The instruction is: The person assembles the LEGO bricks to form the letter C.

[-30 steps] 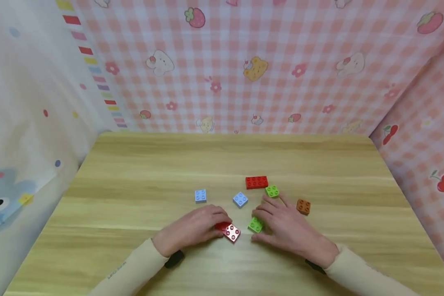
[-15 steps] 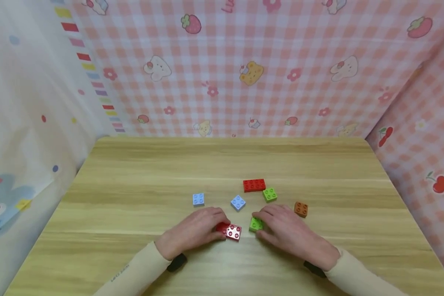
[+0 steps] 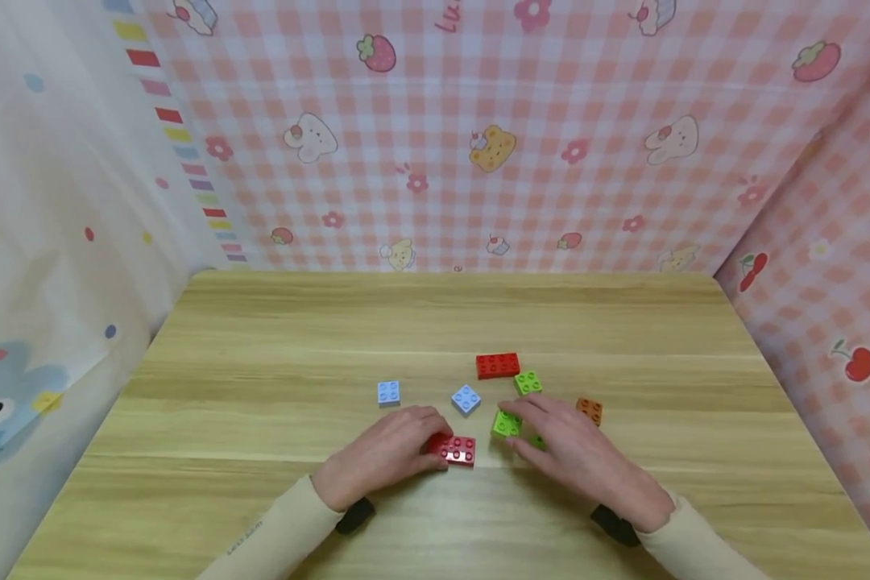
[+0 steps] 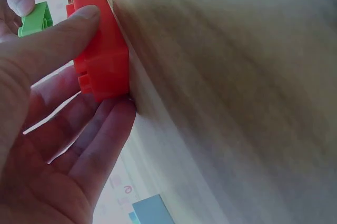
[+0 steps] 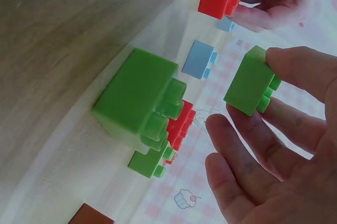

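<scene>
- Red brick [image 3: 458, 450], studs up, held by the left hand [image 3: 384, 451], thumb and fingers round its left end; whether it bears fully on the tabletop is hard to tell.
- Green pinched brick [image 3: 506, 424], between the thumb and fingers of the right hand [image 3: 569, 439]; it appears raised off the surface, the remaining fingers spread.
- Relation of note: the red brick's long axis runs left to right, its free end towards the right hand; the green pinched brick stands apart from that end, to the right and slightly farther from the person.
- Green shaded brick [image 5: 134, 98], on the table under the right hand, mostly covered in the head view; nearer the right hand than the left.
- Brown brick [image 3: 590, 411], just beyond the right hand.
- Green far brick [image 3: 528, 383], past the right fingertips, close by the corner of a red eight-stud brick [image 3: 498, 366].
- Blue turned brick [image 3: 466, 399], set cornerwise, between and beyond the hands.
- Blue square-set brick [image 3: 388, 393], beyond the left hand.
- Wood-grain table [image 3: 275, 322], backed by pink checked cloth [image 3: 406, 97].
</scene>
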`<action>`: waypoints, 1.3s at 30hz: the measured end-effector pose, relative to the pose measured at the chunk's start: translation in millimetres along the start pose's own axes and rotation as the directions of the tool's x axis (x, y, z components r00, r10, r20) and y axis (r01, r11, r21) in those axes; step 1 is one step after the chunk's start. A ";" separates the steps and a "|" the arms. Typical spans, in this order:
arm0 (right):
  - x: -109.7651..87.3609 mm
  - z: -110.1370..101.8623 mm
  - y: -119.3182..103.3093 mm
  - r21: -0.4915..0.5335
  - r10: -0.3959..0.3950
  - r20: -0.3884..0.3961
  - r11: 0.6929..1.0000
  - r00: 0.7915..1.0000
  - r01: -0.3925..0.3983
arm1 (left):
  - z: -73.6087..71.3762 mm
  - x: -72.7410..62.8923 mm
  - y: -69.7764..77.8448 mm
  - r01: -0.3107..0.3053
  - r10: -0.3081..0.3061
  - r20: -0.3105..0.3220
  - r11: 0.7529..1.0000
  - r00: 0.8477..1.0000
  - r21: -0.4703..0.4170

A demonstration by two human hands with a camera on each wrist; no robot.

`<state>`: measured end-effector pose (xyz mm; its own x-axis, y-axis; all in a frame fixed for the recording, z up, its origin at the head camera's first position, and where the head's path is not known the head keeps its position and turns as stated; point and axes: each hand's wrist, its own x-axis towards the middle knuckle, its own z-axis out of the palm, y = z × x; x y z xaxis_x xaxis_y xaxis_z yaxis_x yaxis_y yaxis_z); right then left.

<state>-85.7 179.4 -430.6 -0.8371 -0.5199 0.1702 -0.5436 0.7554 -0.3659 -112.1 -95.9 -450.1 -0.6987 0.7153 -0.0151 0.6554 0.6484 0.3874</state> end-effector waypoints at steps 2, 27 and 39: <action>0.7 -0.5 0.2 0.002 -0.002 -0.005 1.000 1.000 0.002 | 0.0 0.4 0.5 0.006 -0.006 -0.006 1.000 1.000 0.001; 11.3 3.3 -8.6 0.036 -0.023 0.012 0.999 1.000 0.023 | -10.9 -8.5 -10.4 0.079 -0.058 0.118 0.980 0.991 -0.183; 15.1 6.1 -11.4 0.109 -0.074 0.009 0.991 0.997 0.072 | -4.6 -9.5 -15.8 0.001 0.007 0.044 0.981 0.999 -0.195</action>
<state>-91.8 160.5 -429.5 -0.7943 -0.5775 0.1886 -0.5926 0.6681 -0.4500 -117.1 -114.1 -451.9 -0.6805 0.7309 -0.0530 0.5857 0.5859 0.5601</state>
